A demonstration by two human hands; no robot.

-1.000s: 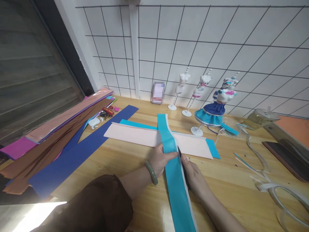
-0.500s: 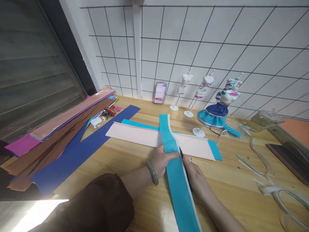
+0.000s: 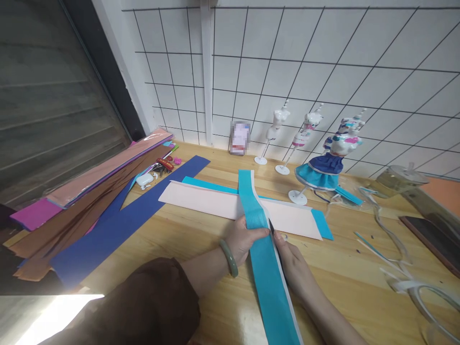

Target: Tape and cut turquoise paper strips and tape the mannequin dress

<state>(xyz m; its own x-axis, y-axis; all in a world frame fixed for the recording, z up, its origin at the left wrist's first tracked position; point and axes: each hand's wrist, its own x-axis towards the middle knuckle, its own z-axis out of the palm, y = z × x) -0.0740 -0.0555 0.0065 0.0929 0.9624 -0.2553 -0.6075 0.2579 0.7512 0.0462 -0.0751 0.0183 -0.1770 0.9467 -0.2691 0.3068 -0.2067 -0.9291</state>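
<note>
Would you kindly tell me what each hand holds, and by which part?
The left hand grips the turquoise strip partway along its length, thumb on top. The right hand holds a dark tool beside the strip; its gripped part is mostly hidden.

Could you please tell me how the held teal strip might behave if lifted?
The teal strip probably flexes easily, since it bends near the left hand gripping it. It looks thin, so it's likely light for its length.

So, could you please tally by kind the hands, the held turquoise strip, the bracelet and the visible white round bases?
Hands (left hand, right hand): 2
Held turquoise strip: 1
Bracelet: 1
White round bases: 3
Total: 7
</note>
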